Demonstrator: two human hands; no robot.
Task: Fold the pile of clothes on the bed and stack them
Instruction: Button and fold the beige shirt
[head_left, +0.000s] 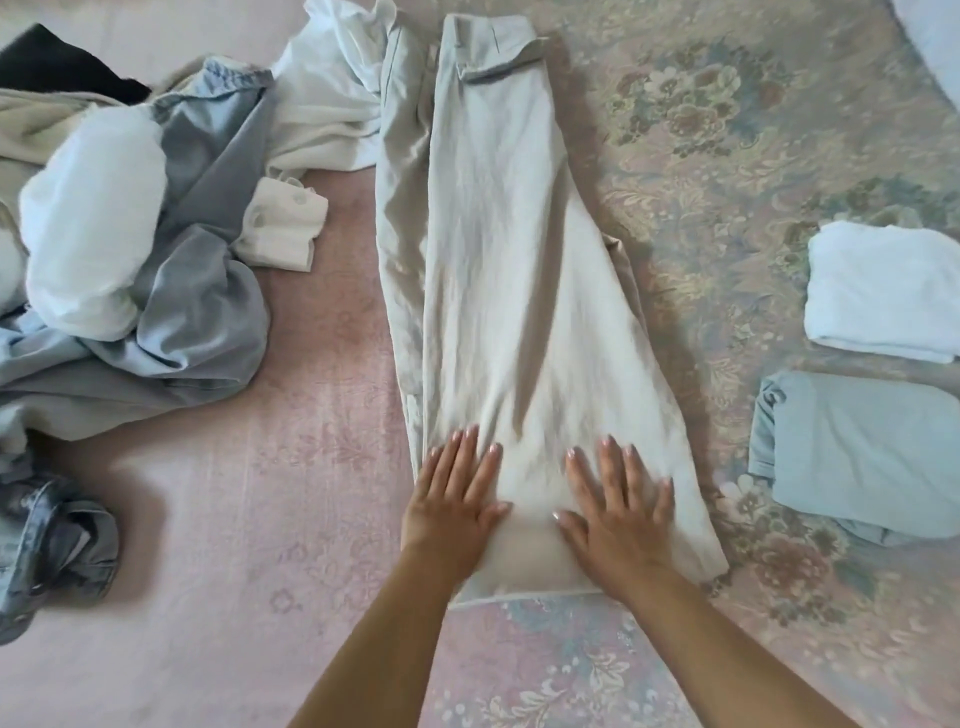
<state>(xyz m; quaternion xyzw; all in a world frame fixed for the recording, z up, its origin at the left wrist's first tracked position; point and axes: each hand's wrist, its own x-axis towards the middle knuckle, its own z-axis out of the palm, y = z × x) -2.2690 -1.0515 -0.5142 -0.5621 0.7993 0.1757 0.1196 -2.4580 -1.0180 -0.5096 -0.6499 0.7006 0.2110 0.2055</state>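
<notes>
Left hand (454, 499) | right hand (618, 512) | flat on beige trousers (498, 260)

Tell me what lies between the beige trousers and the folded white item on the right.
Nothing: in the head view only bare floral bedspread separates the beige trousers from the folded white item.

The beige trousers (514, 291) look like matt woven cloth, finely creased. The bed cover (727, 171) is a matt fabric with a faded floral weave, pink and smoother toward the left. In the pile, a grey-blue garment (208, 291) has a faint sheen, the jeans (57, 545) are rough washed denim, and the folded white piece (883, 291) looks soft and matt
</notes>
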